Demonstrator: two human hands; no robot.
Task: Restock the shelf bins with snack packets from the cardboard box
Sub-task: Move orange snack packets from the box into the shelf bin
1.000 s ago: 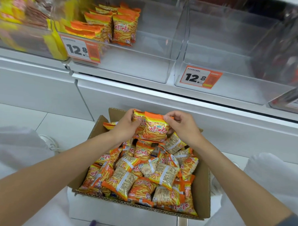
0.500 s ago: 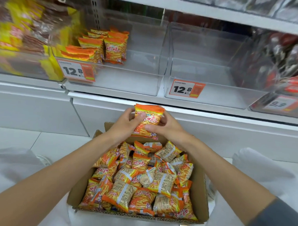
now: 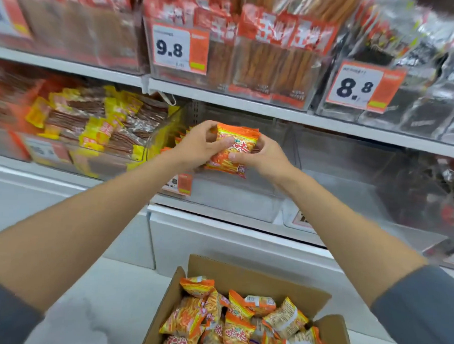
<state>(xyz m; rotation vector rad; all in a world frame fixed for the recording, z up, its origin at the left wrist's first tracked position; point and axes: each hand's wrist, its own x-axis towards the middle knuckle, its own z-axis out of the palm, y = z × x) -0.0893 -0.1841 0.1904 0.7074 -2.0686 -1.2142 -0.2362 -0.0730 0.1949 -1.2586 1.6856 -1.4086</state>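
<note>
Before the bin point(image 3: 241, 205), left hand point(image 3: 197, 145), right hand point(image 3: 264, 159) pinch packets point(image 3: 246, 143) (count hidden).

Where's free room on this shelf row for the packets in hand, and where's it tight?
Free: floor of the clear bin behind the held snack packets, right of its stocked orange packets; the next clear bin rightward looks bare. Crowded: the yellow-packet bin at left and the upper-shelf bins.
</note>
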